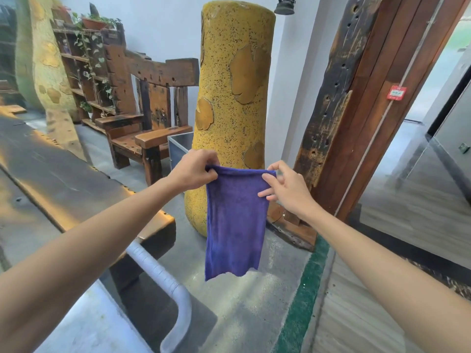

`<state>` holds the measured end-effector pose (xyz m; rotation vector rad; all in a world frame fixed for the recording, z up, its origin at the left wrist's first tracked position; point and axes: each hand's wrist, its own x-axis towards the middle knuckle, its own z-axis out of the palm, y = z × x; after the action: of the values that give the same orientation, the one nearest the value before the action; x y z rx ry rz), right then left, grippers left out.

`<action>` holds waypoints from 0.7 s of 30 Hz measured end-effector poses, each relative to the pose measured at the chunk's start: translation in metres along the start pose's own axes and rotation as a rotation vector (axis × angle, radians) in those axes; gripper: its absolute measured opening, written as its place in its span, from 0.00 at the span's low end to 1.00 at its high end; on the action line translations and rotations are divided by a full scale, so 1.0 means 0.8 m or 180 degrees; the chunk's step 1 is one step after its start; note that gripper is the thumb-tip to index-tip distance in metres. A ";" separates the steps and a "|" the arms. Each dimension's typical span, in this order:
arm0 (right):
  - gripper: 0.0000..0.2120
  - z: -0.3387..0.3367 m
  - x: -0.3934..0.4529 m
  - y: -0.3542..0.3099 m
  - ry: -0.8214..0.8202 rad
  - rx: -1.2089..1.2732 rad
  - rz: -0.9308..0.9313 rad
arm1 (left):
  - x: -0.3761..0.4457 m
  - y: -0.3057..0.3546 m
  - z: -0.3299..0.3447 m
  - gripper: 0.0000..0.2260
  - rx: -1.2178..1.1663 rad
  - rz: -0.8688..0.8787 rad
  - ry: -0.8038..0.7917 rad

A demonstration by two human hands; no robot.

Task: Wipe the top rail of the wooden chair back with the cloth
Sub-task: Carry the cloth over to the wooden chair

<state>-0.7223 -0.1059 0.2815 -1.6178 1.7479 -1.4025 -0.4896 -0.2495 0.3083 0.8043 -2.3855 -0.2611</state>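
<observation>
A purple cloth (pixel 235 220) hangs flat in front of me, held by its two upper corners. My left hand (pixel 193 170) pinches the left corner and my right hand (pixel 288 187) pinches the right corner. The heavy wooden chair (pixel 142 118) stands further back on the left. Its thick top rail (pixel 163 70) runs across the chair back, well beyond the cloth and both hands.
A tall yellow speckled column (pixel 229 98) rises just behind the cloth. A long dark wooden table (pixel 51 174) runs along the left, with a metal box (pixel 178 146) beside the chair. A wooden post (pixel 339 98) and doorway stand to the right; a plant shelf (pixel 84 72) is behind the chair.
</observation>
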 end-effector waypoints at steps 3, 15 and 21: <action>0.03 -0.010 0.049 0.039 -0.0067 0.0009 0.0018 | 0.037 -0.013 0.029 0.03 0.0023 -0.0094 0.0032; 0.09 0.027 0.295 0.152 -0.0350 0.0213 0.0151 | 0.187 -0.143 0.116 0.05 0.0017 -0.0927 0.0462; 0.09 0.088 0.432 0.190 -0.0550 0.0173 0.0069 | 0.266 -0.255 0.135 0.03 0.0004 -0.1192 0.0668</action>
<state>-0.8386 -0.4694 0.2417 -1.6342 1.6106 -1.2493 -0.5906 -0.5409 0.2514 1.2157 -2.0299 -0.3077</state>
